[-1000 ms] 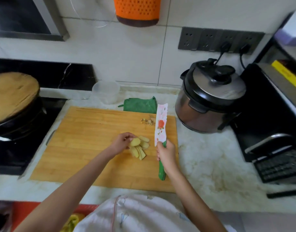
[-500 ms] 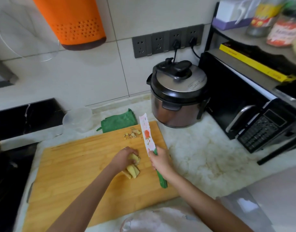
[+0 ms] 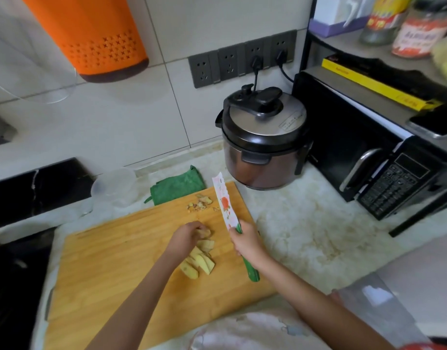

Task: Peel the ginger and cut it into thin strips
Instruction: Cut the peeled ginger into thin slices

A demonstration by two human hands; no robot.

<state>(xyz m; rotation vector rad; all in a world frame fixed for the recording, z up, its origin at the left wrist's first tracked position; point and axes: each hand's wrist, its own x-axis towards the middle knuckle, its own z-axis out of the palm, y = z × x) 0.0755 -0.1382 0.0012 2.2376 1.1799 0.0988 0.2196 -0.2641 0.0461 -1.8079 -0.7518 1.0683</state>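
Pale yellow peeled ginger slices (image 3: 201, 261) lie in a loose pile near the middle of the wooden cutting board (image 3: 111, 269). My left hand (image 3: 185, 237) is curled over the far end of the pile and pinches a slice there. My right hand (image 3: 246, 242) grips the green handle of a knife (image 3: 225, 203) with a white flower-printed blade. The blade points away from me, raised to the right of the ginger and not touching it. Brown ginger peelings (image 3: 201, 202) sit at the board's far edge.
A pressure cooker (image 3: 264, 137) stands behind the board on the right, with a black microwave (image 3: 369, 157) beside it. A green cloth (image 3: 177, 184) and a clear plastic cup (image 3: 115, 184) lie behind the board. The stove (image 3: 12, 274) is at the left.
The camera swung to the right and tilted up. My left hand gathered the spread slices into a pile. My right hand kept the knife raised beside them.
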